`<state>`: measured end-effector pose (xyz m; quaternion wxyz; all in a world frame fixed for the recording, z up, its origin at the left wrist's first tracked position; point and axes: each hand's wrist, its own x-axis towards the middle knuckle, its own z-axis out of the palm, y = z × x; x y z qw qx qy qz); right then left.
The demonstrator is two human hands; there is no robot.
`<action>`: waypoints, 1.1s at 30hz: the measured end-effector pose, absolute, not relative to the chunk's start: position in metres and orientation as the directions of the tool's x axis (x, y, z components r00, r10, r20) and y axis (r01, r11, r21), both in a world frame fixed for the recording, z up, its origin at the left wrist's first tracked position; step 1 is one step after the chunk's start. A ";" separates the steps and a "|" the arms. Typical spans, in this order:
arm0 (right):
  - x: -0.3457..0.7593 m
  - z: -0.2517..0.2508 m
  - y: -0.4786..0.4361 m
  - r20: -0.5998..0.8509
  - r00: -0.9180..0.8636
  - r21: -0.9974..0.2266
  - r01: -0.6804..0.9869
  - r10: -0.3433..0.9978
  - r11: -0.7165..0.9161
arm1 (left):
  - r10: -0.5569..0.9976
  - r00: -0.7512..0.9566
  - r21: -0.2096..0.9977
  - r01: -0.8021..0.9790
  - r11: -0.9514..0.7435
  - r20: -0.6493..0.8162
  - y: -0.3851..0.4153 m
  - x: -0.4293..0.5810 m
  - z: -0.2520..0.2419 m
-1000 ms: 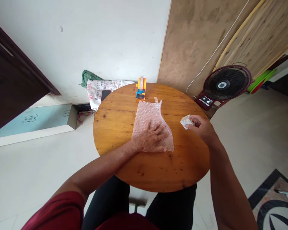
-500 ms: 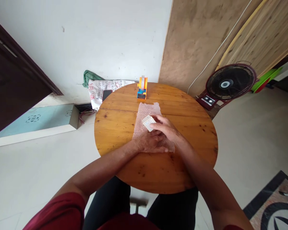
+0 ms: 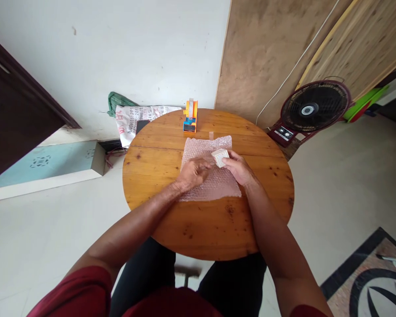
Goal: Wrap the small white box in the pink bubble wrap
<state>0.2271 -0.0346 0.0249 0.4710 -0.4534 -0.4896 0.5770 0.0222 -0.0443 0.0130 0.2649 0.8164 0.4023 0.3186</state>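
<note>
A small white box point(image 3: 221, 158) with a printed label is in my right hand point(image 3: 239, 169), thumb on its face and fingers behind. It is held tilted above a sheet of pinkish bubble wrap point(image 3: 214, 187) lying flat on the round wooden table point(image 3: 267, 185). My left hand point(image 3: 194, 172) is over the left part of the wrap, its fingers curled inward and pointing towards the box. Whether those fingers hold anything is hidden. A short strip of clear tape point(image 3: 211, 135) shows at the far edge of the wrap.
An orange and blue tape dispenser point(image 3: 190, 116) stands near the table's far edge. Beyond the table are a printed white sack point(image 3: 128, 125) on the left and a dark red fan point(image 3: 306, 110) on the right. A pale blue box-like bench point(image 3: 53, 163) lies at the left.
My hands have drawn apart; the left moved up and left off the near part of the wrap. The box shifted right in my right hand. The wrap now lies spread wider.
</note>
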 end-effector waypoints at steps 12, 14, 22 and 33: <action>0.223 0.017 -0.038 0.105 -0.335 -0.911 0.344 0.936 0.226 | 0.822 0.455 0.582 0.584 -0.566 0.344 -0.021 0.012 0.003; 0.222 0.016 -0.039 0.110 -0.352 -0.880 0.401 0.930 0.256 | 0.845 0.418 0.627 0.570 -0.531 0.334 -0.019 0.009 0.003; 0.227 0.021 -0.043 0.087 -0.445 -0.821 0.474 0.891 0.317 | 0.867 0.384 0.692 0.531 -0.490 0.319 -0.012 0.007 0.000; 0.225 0.030 -0.044 0.076 -0.484 -0.794 0.499 0.872 0.347 | 0.853 0.389 0.665 0.538 -0.518 0.349 -0.012 0.008 0.000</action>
